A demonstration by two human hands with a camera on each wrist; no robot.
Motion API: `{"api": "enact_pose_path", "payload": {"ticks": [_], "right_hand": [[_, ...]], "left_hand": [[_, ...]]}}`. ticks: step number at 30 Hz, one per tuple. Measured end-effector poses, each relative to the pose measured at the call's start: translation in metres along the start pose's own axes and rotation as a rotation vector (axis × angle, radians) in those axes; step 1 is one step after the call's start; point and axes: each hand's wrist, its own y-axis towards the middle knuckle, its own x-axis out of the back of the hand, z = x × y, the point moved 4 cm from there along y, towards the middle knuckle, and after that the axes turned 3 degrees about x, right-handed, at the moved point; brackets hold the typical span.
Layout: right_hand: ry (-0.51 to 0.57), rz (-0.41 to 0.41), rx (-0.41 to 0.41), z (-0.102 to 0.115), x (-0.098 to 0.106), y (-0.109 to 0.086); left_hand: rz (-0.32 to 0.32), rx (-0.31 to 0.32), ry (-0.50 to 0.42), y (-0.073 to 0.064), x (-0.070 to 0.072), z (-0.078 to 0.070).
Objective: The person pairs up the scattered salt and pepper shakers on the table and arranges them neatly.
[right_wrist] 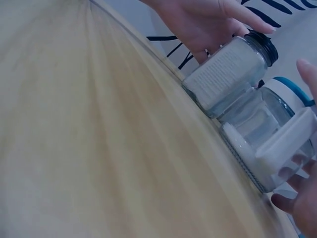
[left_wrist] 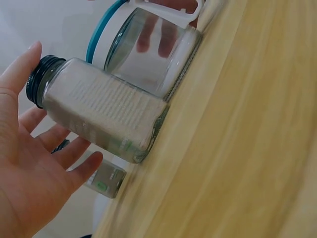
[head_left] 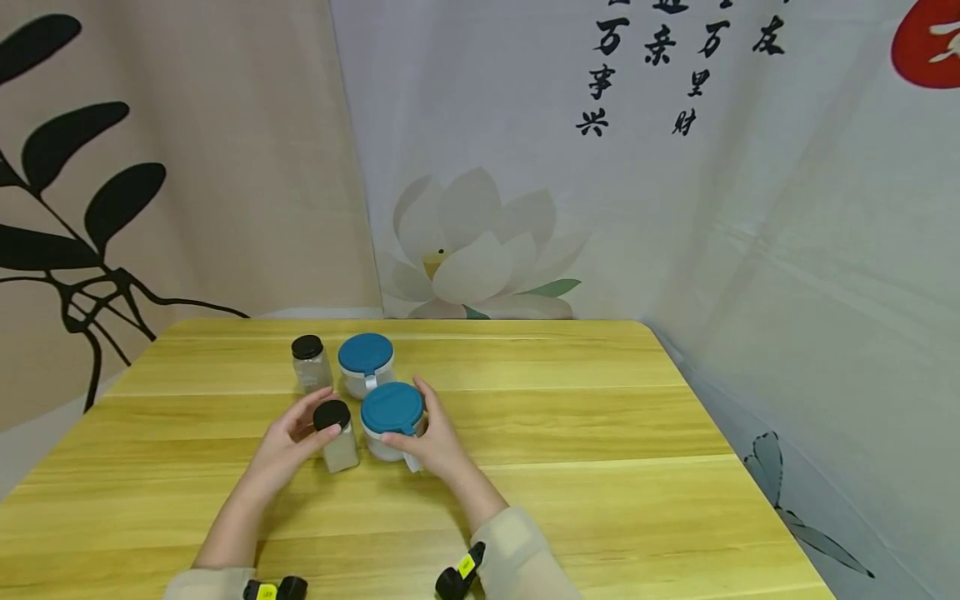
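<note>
A square glass seasoning jar (head_left: 341,451) with a black screw cap stands upright on the wooden table. My left hand (head_left: 285,443) is around its upper part, thumb by the cap. In the left wrist view, that hand's fingers (left_wrist: 74,148) are spread and fairly straight behind the jar. Just to the right stands a round glass jar (head_left: 392,408) with a blue lid and white handle. My right hand (head_left: 441,437) holds it, thumb near the lid's front. The fingertips show through its glass in the left wrist view.
Behind these stand a second black-capped jar (head_left: 311,367) and another blue-lidded jar (head_left: 365,362). The wooden table (head_left: 600,467) extends to both sides. A printed curtain (head_left: 480,125) hangs behind its far edge.
</note>
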Motion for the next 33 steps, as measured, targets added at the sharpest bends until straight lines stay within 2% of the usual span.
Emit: {"api": "enact_pose_path", "payload": {"ticks": [10, 17, 23, 33], "right_hand": [[0.038, -0.013, -0.014, -0.0016, -0.0032, 0.0012], [0.033, -0.011, -0.027, -0.0018, -0.0047, 0.0025], [0.043, -0.017, -0.025, -0.0015, -0.0061, 0.0022], [0.046, -0.034, -0.026, -0.0011, -0.0073, 0.0030]], "left_hand": [[-0.009, 0.026, -0.009, 0.0004, -0.0027, 0.0018], [-0.009, 0.029, -0.092, 0.0002, -0.0061, 0.0015], [-0.013, 0.018, -0.121, 0.0001, -0.0071, 0.0024], [-0.039, 0.020, -0.120, 0.0004, -0.0066, 0.0022]]}}
